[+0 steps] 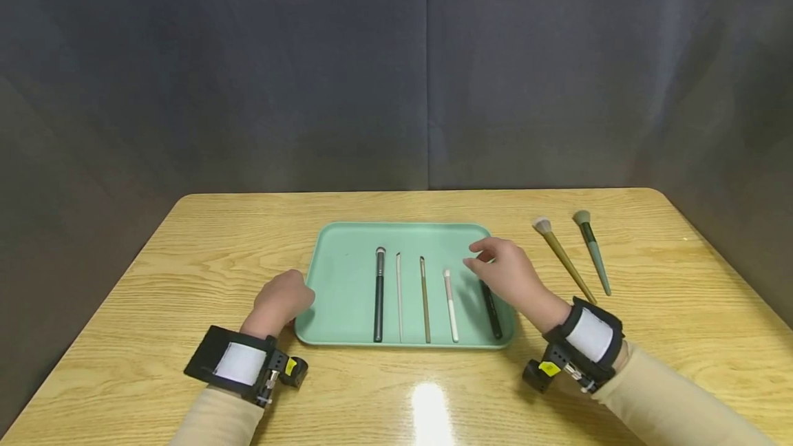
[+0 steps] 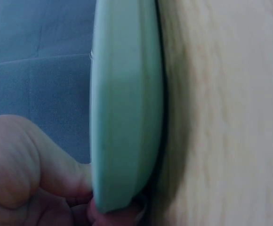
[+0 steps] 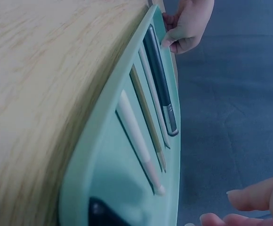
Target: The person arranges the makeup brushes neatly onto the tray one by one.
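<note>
My left hand [image 1: 281,298] pinches the left rim of a mint-green tray [image 1: 341,336], thumb over the edge and fingers beneath it in the left wrist view. My right hand [image 1: 509,277] hovers over the tray's right side, thumb and fingers apart, holding nothing. Under it lies a black makeup brush [image 1: 491,312], its upper part hidden by the hand. Side by side to its left on the tray lie a white-and-pink brush [image 1: 451,308], a thin brown brush [image 1: 425,301], a slim white brush [image 1: 399,301] and a thicker black-handled brush [image 1: 379,298].
Right of the tray, on the wooden table [image 1: 186,281], lie a brush with a gold-brown handle [image 1: 566,260] and a green brush [image 1: 595,253]. A dark cloth [image 1: 372,74] hangs behind the table. Cameras are strapped to both wrists.
</note>
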A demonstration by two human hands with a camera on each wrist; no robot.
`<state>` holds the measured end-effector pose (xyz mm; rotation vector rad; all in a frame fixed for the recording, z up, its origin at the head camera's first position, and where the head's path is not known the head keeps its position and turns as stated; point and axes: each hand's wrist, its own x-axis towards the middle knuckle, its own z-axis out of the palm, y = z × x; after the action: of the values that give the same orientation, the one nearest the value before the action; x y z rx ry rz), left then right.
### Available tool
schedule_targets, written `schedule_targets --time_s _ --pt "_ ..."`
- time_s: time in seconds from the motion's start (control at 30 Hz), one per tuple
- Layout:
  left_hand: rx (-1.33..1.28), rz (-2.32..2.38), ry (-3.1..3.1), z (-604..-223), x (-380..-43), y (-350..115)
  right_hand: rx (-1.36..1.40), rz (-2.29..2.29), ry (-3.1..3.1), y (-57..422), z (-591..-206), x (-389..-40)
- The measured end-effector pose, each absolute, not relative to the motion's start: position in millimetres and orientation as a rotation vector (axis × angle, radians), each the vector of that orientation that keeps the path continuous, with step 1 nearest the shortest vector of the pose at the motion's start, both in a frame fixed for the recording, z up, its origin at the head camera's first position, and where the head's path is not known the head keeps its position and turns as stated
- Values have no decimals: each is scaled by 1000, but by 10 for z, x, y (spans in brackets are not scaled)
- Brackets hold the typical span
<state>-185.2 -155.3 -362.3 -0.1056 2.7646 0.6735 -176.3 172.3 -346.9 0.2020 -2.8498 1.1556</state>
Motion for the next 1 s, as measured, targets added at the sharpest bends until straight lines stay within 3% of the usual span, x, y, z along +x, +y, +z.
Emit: schedule_targets --time_s 1.0 --pt "-111 679 2756 -3618 -1856 -1560 150 1127 -2853 2111 -3592 -1690"
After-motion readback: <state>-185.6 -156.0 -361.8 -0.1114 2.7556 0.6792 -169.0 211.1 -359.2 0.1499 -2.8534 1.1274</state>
